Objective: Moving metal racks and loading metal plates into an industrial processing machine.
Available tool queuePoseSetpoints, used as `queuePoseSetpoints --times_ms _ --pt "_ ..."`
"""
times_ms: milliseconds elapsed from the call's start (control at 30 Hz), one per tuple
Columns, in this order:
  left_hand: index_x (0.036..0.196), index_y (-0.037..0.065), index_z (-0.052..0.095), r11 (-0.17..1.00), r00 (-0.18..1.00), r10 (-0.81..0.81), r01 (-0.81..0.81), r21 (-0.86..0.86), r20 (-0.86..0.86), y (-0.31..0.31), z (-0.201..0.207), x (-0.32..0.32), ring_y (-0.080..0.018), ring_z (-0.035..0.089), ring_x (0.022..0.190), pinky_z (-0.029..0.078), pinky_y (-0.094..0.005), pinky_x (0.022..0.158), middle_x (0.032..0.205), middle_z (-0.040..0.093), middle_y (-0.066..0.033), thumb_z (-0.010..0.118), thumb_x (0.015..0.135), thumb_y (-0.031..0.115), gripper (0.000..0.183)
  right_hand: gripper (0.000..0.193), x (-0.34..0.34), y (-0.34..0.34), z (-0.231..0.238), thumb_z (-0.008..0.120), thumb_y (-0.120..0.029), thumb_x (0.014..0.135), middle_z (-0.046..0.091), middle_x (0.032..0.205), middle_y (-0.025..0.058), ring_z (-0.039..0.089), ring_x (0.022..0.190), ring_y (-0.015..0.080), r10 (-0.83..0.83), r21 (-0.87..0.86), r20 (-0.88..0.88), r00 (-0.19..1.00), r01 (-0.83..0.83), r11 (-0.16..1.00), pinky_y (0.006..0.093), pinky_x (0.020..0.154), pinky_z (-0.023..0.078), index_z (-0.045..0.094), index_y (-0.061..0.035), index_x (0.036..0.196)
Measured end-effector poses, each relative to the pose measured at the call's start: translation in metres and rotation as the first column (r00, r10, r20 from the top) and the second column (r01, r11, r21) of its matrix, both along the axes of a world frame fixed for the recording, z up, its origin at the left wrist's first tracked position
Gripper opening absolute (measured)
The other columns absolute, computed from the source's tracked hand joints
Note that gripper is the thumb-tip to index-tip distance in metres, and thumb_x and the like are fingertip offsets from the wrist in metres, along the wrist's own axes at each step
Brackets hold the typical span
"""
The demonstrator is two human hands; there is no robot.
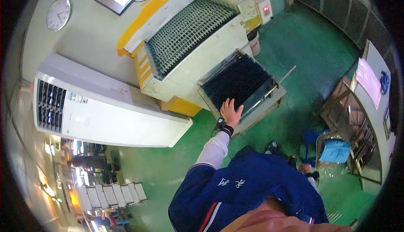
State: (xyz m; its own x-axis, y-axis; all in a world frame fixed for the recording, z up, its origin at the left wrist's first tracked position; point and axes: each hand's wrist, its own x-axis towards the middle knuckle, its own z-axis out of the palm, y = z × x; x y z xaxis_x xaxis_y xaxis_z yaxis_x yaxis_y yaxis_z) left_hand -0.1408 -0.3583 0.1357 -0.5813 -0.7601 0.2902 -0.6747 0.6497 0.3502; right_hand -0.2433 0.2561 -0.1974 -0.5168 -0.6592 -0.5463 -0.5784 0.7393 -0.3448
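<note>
"Green floor (307,93), a pale machine (210,53) against the wall, a tall white air conditioner (113,114) beside it. How far along is the work?"

"Hard to pin down from one view. What looks done: the dark panel (242,78) sits in its grey frame (261,110), just in front of the machine, and the left hand (230,113) is at its near corner. What is left I can't tell — nothing shows a finished state to measure by."

"And the fingers?"

"On the left hand they're spread, thumb well out, at the panel's edge; whether they press or only hover, I can't say. The right hand (306,169) is by the body, too small to read its fingers."

"How does the panel look?"

"Nearly black with a bluish cast, roughly rectangular, ribbed or bristly — the texture is too blurred to name. It fills most of the frame, a shiny bar (263,98) along one side. Behind, the machine's sloped bed (193,30) shows close rows of paler, grey-green pieces."
</note>
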Motion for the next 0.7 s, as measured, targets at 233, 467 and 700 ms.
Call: queuePoseSetpoints --times_ms 233,467,700 --pt "0.133 0.014 0.047 0.998 0.999 0.047 -0.046 -0.043 0.025 -0.017 -0.009 -0.024 -0.0379 0.03 0.132 0.019 -0.0542 0.107 0.144 0.037 -0.0133 0.061 0.081 0.05 0.065 0.023 -0.032 -0.048 0.03 0.058 -0.028 0.081 0.062 0.07 0.0143 0.062 0.064 0.0266 -0.562 0.229 0.824 0.069 0.867 0.442 0.0391 0.058 0.048 0.064 -0.0068 0.073" --pt "0.136 0.016 0.046 0.993 0.999 0.042 -0.045 -0.105 -0.026 -0.032 -0.011 -0.041 -0.0378 0.028 0.134 0.018 -0.0571 0.107 0.147 0.034 -0.0132 0.06 0.082 0.05 0.065 0.03 -0.118 -0.242 0.212 0.062 -0.027 0.082 0.065 0.09 0.0191 0.061 0.085 0.0371 -0.39 -0.467 0.144 0.909 0.41 0.783 0.0438 0.078 0.048 0.064 0.0023 0.089" --pt "0.132 0.012 0.049 0.997 0.998 0.056 -0.056 -0.046 -0.004 -0.037 0.002 -0.043 -0.0394 0.031 0.13 0.026 -0.0563 0.102 0.145 0.034 -0.0163 0.062 0.078 0.05 0.067 0.04 -0.156 -0.458 0.335 0.062 -0.027 0.085 0.056 0.123 0.0166 0.05 0.115 0.0356 0.049 -0.57 -0.287 0.957 -0.212 0.794 0.0446 0.096 0.039 0.057 -0.0042 0.118"
